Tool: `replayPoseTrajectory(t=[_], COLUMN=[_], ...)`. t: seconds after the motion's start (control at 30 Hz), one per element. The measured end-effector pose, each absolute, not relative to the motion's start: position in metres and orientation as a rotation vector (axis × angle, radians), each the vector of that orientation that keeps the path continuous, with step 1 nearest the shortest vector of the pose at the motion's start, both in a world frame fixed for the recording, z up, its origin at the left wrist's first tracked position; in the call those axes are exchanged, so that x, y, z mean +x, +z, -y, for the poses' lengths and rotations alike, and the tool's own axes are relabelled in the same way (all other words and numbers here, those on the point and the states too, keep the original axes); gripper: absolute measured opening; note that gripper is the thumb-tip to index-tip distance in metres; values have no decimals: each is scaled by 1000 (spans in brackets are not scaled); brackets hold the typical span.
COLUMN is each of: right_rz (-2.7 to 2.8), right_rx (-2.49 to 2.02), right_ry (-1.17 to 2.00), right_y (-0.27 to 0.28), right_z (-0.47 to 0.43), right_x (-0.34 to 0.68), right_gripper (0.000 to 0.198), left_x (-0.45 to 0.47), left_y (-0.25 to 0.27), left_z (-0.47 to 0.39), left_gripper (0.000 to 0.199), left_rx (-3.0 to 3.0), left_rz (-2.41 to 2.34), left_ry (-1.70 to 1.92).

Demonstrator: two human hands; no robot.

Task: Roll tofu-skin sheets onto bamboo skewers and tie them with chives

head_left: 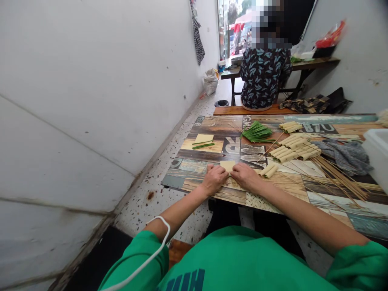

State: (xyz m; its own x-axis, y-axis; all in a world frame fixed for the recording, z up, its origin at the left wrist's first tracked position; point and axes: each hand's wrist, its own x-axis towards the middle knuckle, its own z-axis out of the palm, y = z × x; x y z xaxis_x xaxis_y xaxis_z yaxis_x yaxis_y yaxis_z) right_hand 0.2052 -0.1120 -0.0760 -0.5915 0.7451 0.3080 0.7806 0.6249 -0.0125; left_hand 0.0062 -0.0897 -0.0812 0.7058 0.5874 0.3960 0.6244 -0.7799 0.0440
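At the near edge of the table, both my hands are closed on the near side of a pale yellow tofu sheet (pixel 227 165). My left hand (pixel 216 178) grips its left end and my right hand (pixel 246 176) its right end; the fingers' undersides are hidden. Beyond my left hand lies another tofu sheet (pixel 205 138) with green chive pieces (pixel 203 145) across it. A bunch of chives (pixel 257 132) rests farther back. Rolled tofu sheets (pixel 268 170) lie just right of my right hand, with more rolls (pixel 283 153) on thin sticks behind them.
Loose bamboo skewers (pixel 341 176) spread over the table (pixel 194 165) at right, beside a grey cloth (pixel 342 153) and a white tub (pixel 377 153). A person (pixel 265 76) sits on a bench (pixel 227 110) past the far edge. A white wall (pixel 106 81) runs along the left.
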Motion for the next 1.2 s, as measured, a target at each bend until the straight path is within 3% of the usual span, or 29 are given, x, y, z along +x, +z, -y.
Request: replayPoseTrajectory(t=[0.33, 0.53, 0.9, 1.07, 1.2], right_rz=[2498, 2399, 2444, 2481, 2598], right_rx=[-1135, -1316, -1463, -1484, -1388], right_ry=[195, 410, 990, 845, 272], right_y=[-69, -61, -32, -32, -46], right_z=[102, 96, 59, 68, 93], right_x=[207, 209, 210, 209, 205], right_gripper=[27, 22, 19, 19, 23], left_x=[10, 12, 16, 16, 17], left_y=[-62, -52, -68, -72, -67], left_z=[77, 71, 93, 84, 77], left_gripper=[27, 24, 19, 24, 24], left_rx=[-3041, -3109, -2835, -2871, -2954], left_rz=[1274, 1344, 1290, 1297, 1234], left_ry=[-420, -312, -424, -446, -328])
